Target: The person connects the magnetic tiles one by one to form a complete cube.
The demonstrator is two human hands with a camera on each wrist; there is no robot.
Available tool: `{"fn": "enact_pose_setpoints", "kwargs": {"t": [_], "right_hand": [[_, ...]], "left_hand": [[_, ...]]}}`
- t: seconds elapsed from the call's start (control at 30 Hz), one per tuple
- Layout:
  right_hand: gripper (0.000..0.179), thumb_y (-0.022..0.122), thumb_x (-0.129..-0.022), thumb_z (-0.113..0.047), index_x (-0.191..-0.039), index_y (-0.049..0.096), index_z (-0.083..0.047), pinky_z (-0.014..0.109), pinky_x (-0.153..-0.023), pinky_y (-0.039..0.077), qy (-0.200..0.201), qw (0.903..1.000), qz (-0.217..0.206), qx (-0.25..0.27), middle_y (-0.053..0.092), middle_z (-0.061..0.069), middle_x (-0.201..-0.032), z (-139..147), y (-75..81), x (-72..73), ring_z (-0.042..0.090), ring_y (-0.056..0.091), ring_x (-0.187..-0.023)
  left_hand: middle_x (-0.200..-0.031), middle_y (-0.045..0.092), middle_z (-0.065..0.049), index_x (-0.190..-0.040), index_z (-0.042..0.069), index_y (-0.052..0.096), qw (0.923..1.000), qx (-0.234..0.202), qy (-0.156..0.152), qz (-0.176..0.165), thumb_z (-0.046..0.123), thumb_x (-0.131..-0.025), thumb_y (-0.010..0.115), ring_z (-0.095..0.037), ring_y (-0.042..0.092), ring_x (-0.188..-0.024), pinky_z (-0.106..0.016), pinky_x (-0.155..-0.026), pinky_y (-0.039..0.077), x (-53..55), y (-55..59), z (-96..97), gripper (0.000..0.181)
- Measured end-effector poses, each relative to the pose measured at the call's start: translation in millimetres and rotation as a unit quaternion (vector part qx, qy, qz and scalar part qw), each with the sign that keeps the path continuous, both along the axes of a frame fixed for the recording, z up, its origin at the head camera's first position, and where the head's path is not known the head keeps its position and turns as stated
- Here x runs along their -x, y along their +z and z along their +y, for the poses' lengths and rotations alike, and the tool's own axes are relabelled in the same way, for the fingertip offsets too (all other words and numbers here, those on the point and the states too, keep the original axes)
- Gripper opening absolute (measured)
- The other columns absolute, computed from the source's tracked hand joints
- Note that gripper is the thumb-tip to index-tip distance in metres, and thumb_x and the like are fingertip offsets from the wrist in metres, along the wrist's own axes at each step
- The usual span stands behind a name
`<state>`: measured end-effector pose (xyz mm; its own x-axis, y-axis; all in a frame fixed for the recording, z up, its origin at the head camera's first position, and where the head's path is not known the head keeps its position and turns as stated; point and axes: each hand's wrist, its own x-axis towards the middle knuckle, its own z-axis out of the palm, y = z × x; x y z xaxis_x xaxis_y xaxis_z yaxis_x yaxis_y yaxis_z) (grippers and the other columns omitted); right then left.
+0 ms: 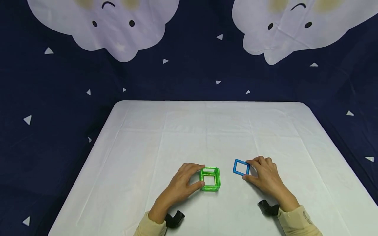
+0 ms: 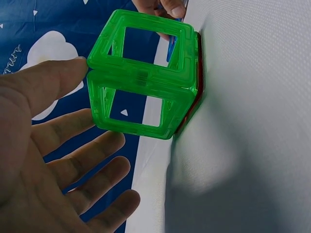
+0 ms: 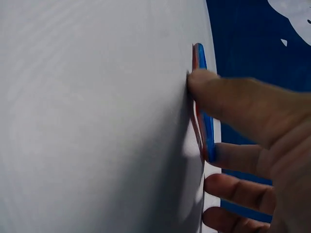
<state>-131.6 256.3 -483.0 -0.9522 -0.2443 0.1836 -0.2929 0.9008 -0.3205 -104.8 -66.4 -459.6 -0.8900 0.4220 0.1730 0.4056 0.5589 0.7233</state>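
A green magnetic-tile cube (image 1: 219, 179) made of open square frames stands on the white table, left of the blue tile. In the left wrist view a thin red layer (image 2: 198, 68) shows along its base. My left hand (image 1: 180, 185) holds the cube's left side between thumb and index finger; the other fingers (image 2: 109, 174) are spread out. To the right, my right hand (image 1: 267, 177) pinches a blue square magnetic tile (image 1: 234, 166) by its right edge. That tile lies nearly flat, close over the tabletop, with a reddish edge beneath it in the right wrist view.
The white table (image 1: 206, 137) is covered with a lightly creased cloth. Behind it hangs a dark blue cloth (image 1: 189, 75) with clouds and small triangles. Black wrist mounts (image 1: 175, 219) sit under both wrists, close above the table.
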Motion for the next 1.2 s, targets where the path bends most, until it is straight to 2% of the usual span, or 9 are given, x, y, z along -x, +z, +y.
{"fn": "enact_pose_setpoints", "kwargs": {"t": [0.17,0.43,0.77,1.2], "right_hand": [[0.055,0.081,-0.069,-0.033,-0.113,0.064,-0.004,0.041,-0.078,0.031,0.010,0.9999,0.007,0.003,0.060,0.012,-0.106,-1.3,1.3,-0.4,0.029,0.046,-0.095],[0.052,0.081,-0.068,-0.028,-0.110,0.064,-0.002,0.040,-0.075,0.033,0.025,0.9984,0.045,0.024,0.061,0.011,-0.102,-5.2,11.3,-0.5,0.030,0.049,-0.093],[0.054,0.082,-0.068,-0.026,-0.114,0.062,-0.004,0.034,-0.075,0.027,0.047,0.9961,0.054,0.053,0.060,0.010,-0.104,-9.2,24.8,-4.3,0.024,0.045,-0.093],[0.055,0.082,-0.069,-0.024,-0.116,0.061,-0.006,0.034,-0.079,0.028,0.072,0.9915,0.080,0.074,0.060,0.006,-0.106,-21.0,39.2,-6.9,0.020,0.044,-0.097]], "left_hand": [[-0.125,0.058,0.002,-0.131,0.020,0.055,1.0000,0.004,-0.001,0.004,0.029,-0.084,0.070,-0.014,0.048,-0.119,-0.038,-0.100,0.043,0.3,-0.8,-0.4,0.050],[-0.125,0.058,0.003,-0.131,0.021,0.055,1.0000,-0.001,0.002,-0.005,0.030,-0.084,0.070,-0.013,0.048,-0.120,-0.038,-0.100,0.042,0.1,-0.6,-0.7,0.051],[-0.127,0.058,0.003,-0.132,0.021,0.054,0.9999,0.001,0.004,-0.011,0.033,-0.083,0.070,-0.013,0.048,-0.120,-0.039,-0.100,0.042,-1.0,0.4,-1.2,0.052],[-0.127,0.057,0.003,-0.132,0.020,0.054,0.9999,0.000,0.003,-0.012,0.034,-0.082,0.071,-0.013,0.048,-0.119,-0.039,-0.099,0.043,-1.5,-1.0,-2.9,0.055]]}}
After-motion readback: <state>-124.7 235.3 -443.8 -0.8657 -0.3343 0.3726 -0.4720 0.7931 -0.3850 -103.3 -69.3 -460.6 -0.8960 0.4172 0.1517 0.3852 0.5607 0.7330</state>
